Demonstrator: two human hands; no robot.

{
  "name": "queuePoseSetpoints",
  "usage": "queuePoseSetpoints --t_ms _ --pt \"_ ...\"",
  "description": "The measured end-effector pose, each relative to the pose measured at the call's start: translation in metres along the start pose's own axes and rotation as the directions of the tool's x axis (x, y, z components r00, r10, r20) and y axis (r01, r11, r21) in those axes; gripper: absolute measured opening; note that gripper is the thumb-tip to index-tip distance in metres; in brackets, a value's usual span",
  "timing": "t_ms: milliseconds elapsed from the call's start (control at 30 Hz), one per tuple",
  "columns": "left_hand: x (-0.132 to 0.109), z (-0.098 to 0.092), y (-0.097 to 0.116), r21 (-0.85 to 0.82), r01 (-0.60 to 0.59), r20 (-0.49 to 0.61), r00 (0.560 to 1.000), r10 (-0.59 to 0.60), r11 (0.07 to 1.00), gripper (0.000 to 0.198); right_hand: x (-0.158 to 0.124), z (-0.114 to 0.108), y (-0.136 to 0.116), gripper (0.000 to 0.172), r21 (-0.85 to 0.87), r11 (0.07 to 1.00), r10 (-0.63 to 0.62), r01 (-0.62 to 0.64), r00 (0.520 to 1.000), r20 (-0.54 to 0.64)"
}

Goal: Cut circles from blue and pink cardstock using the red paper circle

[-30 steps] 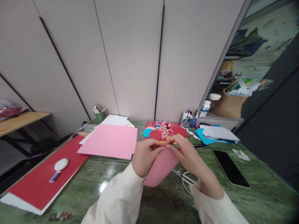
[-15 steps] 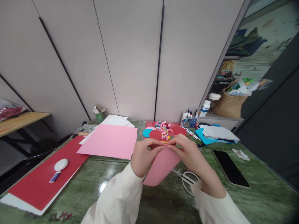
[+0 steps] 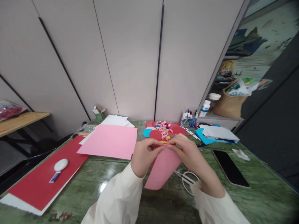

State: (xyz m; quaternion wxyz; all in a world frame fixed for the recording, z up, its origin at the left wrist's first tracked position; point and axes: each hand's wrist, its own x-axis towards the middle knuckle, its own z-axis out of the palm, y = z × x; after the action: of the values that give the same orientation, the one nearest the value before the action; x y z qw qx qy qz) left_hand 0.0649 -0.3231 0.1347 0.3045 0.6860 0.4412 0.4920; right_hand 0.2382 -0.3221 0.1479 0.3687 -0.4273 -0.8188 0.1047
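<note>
Both my hands hold a pink paper piece (image 3: pixel 161 171) above the green marble table (image 3: pixel 112 183). My left hand (image 3: pixel 143 157) pinches its upper edge from the left, fingers closed. My right hand (image 3: pixel 190 157) pinches the same edge from the right, and the fingertips of both hands meet at the top. The paper hangs down between my wrists with a rounded lower end. Just behind my hands lie red and blue paper circles (image 3: pixel 155 134) and a heap of small pink pieces (image 3: pixel 163 127).
A large pink sheet (image 3: pixel 109 140) lies at left centre, with a red sheet (image 3: pixel 39 180) carrying a white oval object (image 3: pixel 61 164) further left. White-handled scissors (image 3: pixel 188 180) and a black phone (image 3: pixel 230 168) lie at right. Blue and white papers (image 3: pixel 217 133) and a pen holder (image 3: pixel 188 119) stand at the back.
The pink paper piece has swung slightly, so its lower end hangs a little lower and more to the right. My hands stay pinched at its top edge.
</note>
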Motion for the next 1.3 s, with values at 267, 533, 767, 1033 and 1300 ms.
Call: queuePoseSetpoints --t_ms 267,533,767,1033,1300 --pt "0.0006 0.0015 -0.0022 0.016 0.000 0.007 1.000 0.000 1.000 0.009 0.0006 -0.0001 0.0011 0.014 -0.021 1.000 -0.020 0.020 1.000 0.000" --pt "0.0007 0.0012 -0.0030 -0.032 0.017 0.031 0.999 -0.016 0.999 0.010 0.0002 0.0014 0.0029 0.014 -0.061 0.997 -0.050 0.049 0.999 -0.007" --pt "0.0026 0.0010 -0.0053 -0.055 0.016 0.060 0.998 -0.012 0.998 0.010 -0.0010 0.0036 0.0053 0.012 -0.145 0.985 -0.092 0.094 0.996 0.016" --pt "0.0013 -0.0022 -0.0008 -0.033 -0.021 0.103 0.994 0.024 0.999 0.005 -0.0015 0.0046 0.0001 0.013 -0.172 0.978 -0.113 0.116 0.993 0.029" --pt "0.0074 -0.0026 -0.0067 -0.270 0.055 0.083 0.996 -0.034 0.961 0.007 -0.0039 -0.0025 -0.0025 0.008 -0.111 0.993 -0.056 0.051 0.997 -0.044"
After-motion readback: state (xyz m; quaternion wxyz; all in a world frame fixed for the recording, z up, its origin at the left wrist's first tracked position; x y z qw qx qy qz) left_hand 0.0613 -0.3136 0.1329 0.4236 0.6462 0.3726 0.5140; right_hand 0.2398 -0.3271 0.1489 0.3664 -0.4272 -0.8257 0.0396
